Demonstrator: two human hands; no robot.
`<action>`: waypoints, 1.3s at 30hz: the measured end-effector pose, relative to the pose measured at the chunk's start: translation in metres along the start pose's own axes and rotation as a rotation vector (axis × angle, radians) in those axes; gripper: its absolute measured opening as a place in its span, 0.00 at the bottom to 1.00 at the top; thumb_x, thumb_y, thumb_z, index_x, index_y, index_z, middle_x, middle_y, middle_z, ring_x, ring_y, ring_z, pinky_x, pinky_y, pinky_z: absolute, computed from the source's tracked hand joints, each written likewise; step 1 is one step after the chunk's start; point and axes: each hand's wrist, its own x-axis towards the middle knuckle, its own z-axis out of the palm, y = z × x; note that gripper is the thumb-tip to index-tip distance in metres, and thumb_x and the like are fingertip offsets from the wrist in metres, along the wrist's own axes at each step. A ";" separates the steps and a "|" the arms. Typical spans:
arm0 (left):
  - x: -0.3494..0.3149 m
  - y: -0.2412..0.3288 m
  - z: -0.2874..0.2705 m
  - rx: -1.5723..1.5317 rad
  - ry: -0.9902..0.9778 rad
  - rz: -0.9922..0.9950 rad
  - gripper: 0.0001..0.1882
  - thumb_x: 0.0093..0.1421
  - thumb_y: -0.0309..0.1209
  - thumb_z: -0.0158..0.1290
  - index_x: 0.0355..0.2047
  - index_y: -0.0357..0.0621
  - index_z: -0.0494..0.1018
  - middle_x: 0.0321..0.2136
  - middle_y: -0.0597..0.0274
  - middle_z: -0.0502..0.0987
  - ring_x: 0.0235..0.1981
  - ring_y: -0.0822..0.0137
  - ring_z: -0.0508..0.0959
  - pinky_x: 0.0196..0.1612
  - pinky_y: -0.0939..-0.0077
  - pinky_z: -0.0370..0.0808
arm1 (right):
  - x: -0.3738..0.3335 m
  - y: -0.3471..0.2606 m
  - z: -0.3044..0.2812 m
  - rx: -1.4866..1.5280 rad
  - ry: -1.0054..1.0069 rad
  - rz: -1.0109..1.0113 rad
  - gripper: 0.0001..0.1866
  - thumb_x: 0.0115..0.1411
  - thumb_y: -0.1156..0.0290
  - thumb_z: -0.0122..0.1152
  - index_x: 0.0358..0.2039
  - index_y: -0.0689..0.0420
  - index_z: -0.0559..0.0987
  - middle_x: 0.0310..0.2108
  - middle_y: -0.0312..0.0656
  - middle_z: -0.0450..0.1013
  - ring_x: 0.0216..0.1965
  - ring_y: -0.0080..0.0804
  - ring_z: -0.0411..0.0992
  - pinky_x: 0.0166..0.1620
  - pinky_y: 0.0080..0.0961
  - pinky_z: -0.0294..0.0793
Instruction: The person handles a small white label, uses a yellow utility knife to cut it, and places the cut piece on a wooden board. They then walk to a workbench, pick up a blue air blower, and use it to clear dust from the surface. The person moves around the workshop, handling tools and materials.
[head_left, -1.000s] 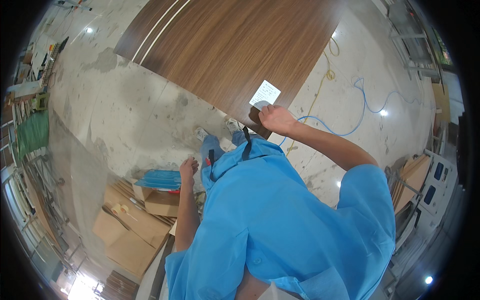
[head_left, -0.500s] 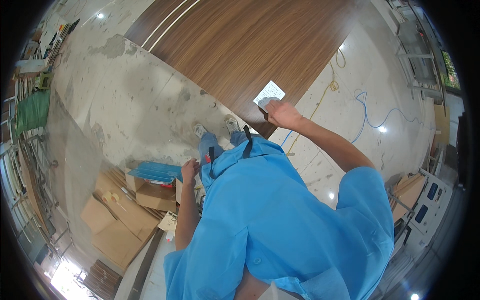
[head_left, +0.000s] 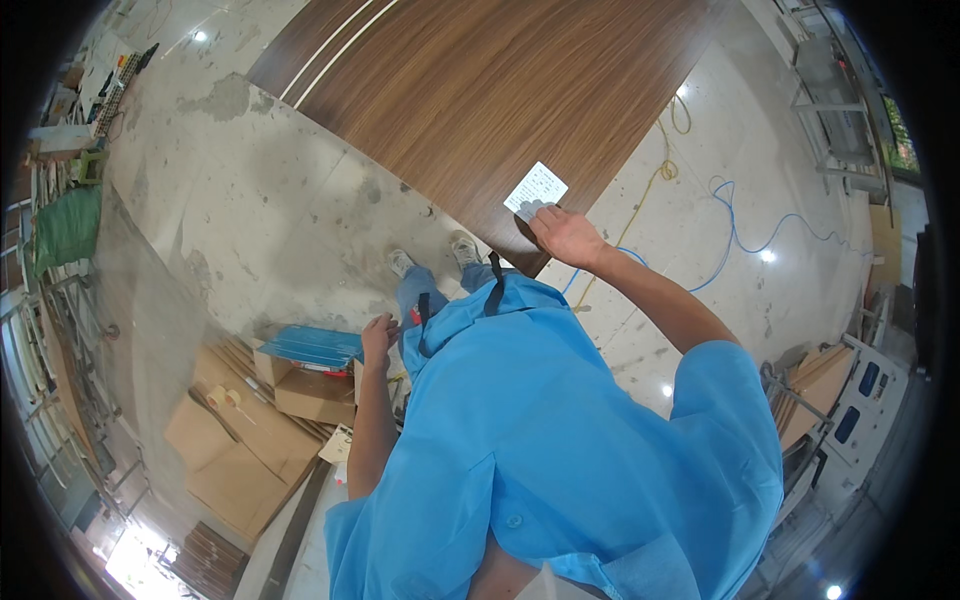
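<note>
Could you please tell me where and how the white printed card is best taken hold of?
I'd pinch the white printed card by its near corner, coming from the person's right: it looks thin and flat, its corner points toward the person, and the right hand is at that corner. Its far edges lie over the wood-grain panel, seemingly harder to reach.

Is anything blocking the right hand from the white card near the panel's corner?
Nothing visible. The fingers of the right hand overlap the white card's near edge, over the brown panel. The blue hose lies on the floor beside the panel, not between them.
</note>
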 end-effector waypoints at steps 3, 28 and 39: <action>0.002 0.005 -0.002 0.010 -0.014 0.009 0.20 0.66 0.41 0.54 0.49 0.37 0.76 0.37 0.59 0.80 0.35 0.68 0.80 0.38 0.77 0.75 | 0.001 0.001 0.008 -0.030 0.037 0.015 0.10 0.56 0.69 0.58 0.37 0.61 0.74 0.35 0.48 0.71 0.38 0.44 0.76 0.39 0.35 0.78; -0.013 0.036 0.016 0.079 -0.006 0.083 0.20 0.66 0.41 0.54 0.49 0.36 0.76 0.37 0.58 0.80 0.35 0.69 0.79 0.39 0.76 0.74 | 0.002 -0.004 0.014 0.271 0.253 0.215 0.06 0.63 0.70 0.58 0.37 0.58 0.74 0.36 0.44 0.72 0.38 0.47 0.75 0.38 0.41 0.77; -0.057 0.151 0.140 0.181 -0.302 0.339 0.18 0.68 0.41 0.53 0.48 0.38 0.76 0.38 0.60 0.80 0.39 0.71 0.79 0.45 0.76 0.74 | 0.006 -0.010 0.013 0.531 0.318 0.463 0.05 0.62 0.74 0.59 0.37 0.59 0.73 0.36 0.48 0.71 0.39 0.53 0.73 0.39 0.44 0.75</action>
